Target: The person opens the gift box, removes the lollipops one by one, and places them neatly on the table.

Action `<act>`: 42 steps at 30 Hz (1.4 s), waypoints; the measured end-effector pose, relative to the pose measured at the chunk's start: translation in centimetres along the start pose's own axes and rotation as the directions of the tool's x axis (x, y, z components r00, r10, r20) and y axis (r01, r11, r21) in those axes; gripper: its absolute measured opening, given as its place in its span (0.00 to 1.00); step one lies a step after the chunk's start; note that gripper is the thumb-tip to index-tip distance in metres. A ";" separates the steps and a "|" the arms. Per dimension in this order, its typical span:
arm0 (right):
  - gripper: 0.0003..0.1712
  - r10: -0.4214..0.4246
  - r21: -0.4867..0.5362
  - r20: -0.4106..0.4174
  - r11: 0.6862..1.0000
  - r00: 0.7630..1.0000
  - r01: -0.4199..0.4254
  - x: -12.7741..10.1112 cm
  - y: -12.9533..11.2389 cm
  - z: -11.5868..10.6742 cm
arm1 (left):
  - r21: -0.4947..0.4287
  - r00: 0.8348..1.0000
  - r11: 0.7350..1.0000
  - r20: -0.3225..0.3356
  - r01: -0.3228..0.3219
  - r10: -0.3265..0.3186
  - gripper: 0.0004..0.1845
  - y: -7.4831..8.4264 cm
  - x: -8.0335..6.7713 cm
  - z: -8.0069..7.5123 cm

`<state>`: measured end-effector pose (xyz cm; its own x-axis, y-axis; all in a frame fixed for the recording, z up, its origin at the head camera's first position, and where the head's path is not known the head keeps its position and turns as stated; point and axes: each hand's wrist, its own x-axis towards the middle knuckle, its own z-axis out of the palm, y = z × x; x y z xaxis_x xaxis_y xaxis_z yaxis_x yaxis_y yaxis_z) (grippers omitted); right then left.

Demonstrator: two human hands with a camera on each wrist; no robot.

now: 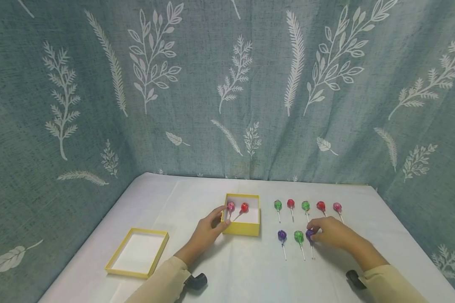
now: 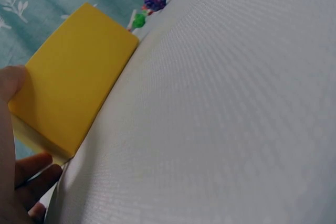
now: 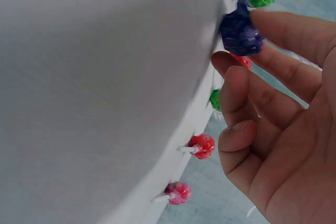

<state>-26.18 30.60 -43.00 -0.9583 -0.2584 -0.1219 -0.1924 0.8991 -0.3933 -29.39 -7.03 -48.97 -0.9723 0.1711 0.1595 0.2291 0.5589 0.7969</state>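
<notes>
The purple lollipop (image 1: 309,234) lies at the right end of the near row on the white table (image 1: 242,269), its head between the fingertips of the right hand (image 1: 333,235). In the right wrist view the index finger (image 3: 294,32) sits on the far side of the purple head (image 3: 240,32) and the thumb tip (image 3: 231,69) just beside it on the near side, so the right grip is a light pinch on the head; the other fingers curl loosely below. That forearm, in a beige sleeve (image 1: 390,286), reaches in from the lower right with the hand low on the table.

Just to the left in the same row lie a green lollipop (image 1: 298,236) and another purple one (image 1: 282,235), sticks pointing toward the person. Behind them is a row of five: green (image 1: 277,205), red (image 1: 290,203), green (image 1: 305,205), red (image 1: 320,205) and pink (image 1: 337,207).

The left hand (image 1: 206,231) holds the yellow box (image 1: 242,228) at its near left corner, thumb (image 2: 11,85) against the front wall and fingers (image 2: 31,182) curled round the side wall, a closed grip on the box. Inside lie a pink lollipop (image 1: 231,206) and a red lollipop (image 1: 244,207). The box lid (image 1: 137,252) lies open side up, well apart to the left. A leaf-patterned curtain (image 1: 227,84) hangs behind the table.
</notes>
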 end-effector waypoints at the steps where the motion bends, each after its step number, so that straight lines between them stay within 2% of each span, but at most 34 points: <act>1: 0.13 0.000 0.000 0.001 1.000 1.000 0.000 0.0 -0.1 0.0 | 0.000 1.000 1.000 -0.001 -0.002 0.002 0.29 0.0 0.0 0.0; 15: 0.13 0.036 -0.030 0.029 0.999 0.999 -0.035 -0.9 0.5 -0.6 | 0.006 1.000 1.000 -0.005 -0.010 0.010 0.28 0.0 0.1 0.1; 22: 0.15 -0.005 -0.035 0.002 0.999 1.000 0.005 -1.0 0.8 -0.6 | 0.008 1.000 1.000 -0.007 -0.019 0.019 0.28 0.0 0.1 0.0; 31: 0.18 0.047 -0.058 0.005 0.997 0.999 -0.047 -0.3 1.0 -0.6 | 0.015 1.000 1.000 -0.003 -0.022 0.022 0.29 0.0 0.1 0.0; 42: 0.13 0.033 -0.069 0.001 0.997 0.999 -0.033 -0.3 1.3 -0.4 | 0.012 1.000 1.000 0.001 0.001 -0.001 0.28 0.0 0.1 0.1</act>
<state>-26.23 31.97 -43.06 -0.9639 -0.2287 -0.1361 -0.1746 0.9294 -0.3253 -29.51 -6.90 -48.97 -0.9725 0.1710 0.1579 0.2283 0.5685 0.7903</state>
